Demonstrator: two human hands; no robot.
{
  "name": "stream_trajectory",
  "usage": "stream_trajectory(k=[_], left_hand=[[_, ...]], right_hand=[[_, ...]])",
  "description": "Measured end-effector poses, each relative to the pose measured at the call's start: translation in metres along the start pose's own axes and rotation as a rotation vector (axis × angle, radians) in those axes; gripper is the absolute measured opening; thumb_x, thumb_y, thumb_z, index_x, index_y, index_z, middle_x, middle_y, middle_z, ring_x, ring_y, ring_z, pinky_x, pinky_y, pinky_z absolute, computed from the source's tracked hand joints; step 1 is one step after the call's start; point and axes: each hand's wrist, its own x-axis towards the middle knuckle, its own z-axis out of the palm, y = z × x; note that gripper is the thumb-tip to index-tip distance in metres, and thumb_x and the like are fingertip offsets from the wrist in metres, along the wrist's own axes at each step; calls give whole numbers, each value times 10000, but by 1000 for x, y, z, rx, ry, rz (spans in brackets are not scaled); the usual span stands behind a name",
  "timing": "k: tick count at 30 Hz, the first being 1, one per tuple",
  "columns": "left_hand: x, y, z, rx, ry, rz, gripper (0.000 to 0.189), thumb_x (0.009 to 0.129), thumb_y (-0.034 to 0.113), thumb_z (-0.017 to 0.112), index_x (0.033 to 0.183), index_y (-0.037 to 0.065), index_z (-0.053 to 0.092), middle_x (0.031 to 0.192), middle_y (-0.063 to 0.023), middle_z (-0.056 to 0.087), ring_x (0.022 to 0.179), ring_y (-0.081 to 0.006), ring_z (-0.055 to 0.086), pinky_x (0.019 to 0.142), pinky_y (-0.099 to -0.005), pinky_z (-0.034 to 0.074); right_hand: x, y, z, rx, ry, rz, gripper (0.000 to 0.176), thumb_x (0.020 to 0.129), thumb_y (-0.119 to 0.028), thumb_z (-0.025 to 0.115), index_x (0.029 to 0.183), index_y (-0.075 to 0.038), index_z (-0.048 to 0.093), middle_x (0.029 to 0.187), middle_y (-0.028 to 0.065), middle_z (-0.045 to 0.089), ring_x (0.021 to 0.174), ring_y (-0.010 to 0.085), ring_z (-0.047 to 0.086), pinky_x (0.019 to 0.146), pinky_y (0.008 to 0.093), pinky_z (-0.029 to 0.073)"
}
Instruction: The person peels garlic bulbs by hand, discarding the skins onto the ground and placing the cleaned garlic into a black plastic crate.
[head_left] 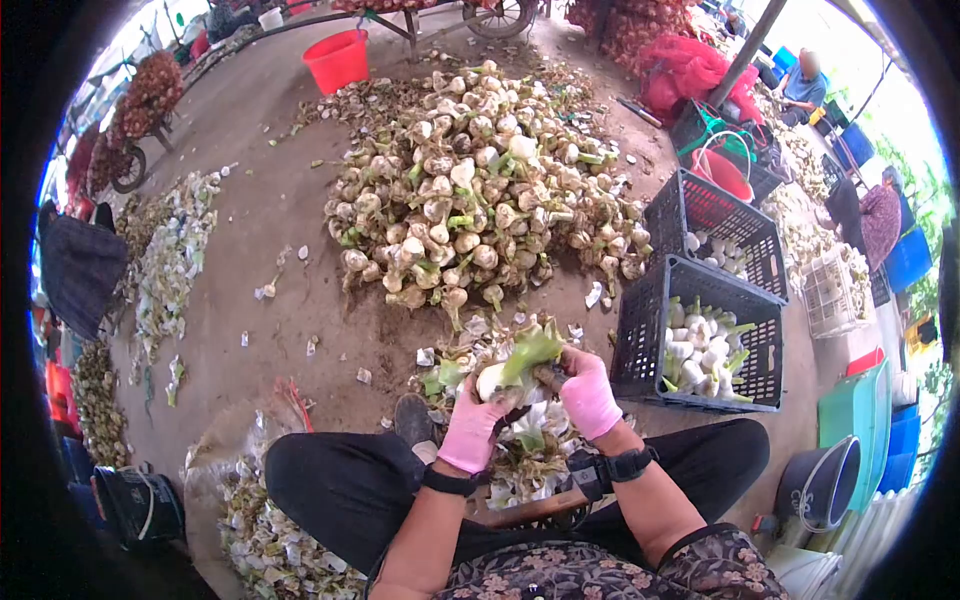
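A seated person's left hand [472, 428], in a pink glove, is closed around a pale garlic bulb [490, 382] at the lower centre of the frame. A broad green stalk [538, 347] rises from beside the bulb and leans toward the right. The right hand [590, 395], gloved in the same pink, is pinched on a dark brown piece [549, 376] just beside the stalk; whether this is root, stem or a tool cannot be told. Loose peelings [530, 440] lie below both hands, between the person's knees.

Above the hands, a large heap of garlic [480, 190] fills the upper centre of the frame, its bulbs bearing short stems and lying straight on the bare floor [265, 340]. To the right of the hands, a black crate [637, 340] contains whiter bulbs with green stems, and a second black crate [748, 228] just behind it also contains white bulbs. A red bucket [338, 62] stands upright at the upper left of the heap. A dark bucket [825, 485] sits at the lower right, and another person [803, 88] sits at the upper right.
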Motion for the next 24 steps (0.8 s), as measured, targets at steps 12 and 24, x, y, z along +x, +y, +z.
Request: stream_trajectory(k=[12, 24], left_hand=[[-9, 5, 18, 172, -79, 63, 666, 718, -89, 664, 1320, 44, 411, 1216, -69, 545, 1083, -193, 559, 920, -311, 462], [7, -7, 5, 258, -101, 169, 705, 699, 41, 787, 1301, 20, 421, 1224, -86, 549, 1078, -177, 567, 943, -321, 463]], right_hand=[[48, 57, -19, -415, 297, -173, 206, 776, 30, 575, 972, 23, 639, 811, 85, 676, 725, 177, 619, 672, 297, 461], [-4, -24, -25, -318, -167, -268, 438, 708, 23, 643, 1140, -47, 618, 1091, 144, 620, 1011, 258, 609, 869, 309, 480]])
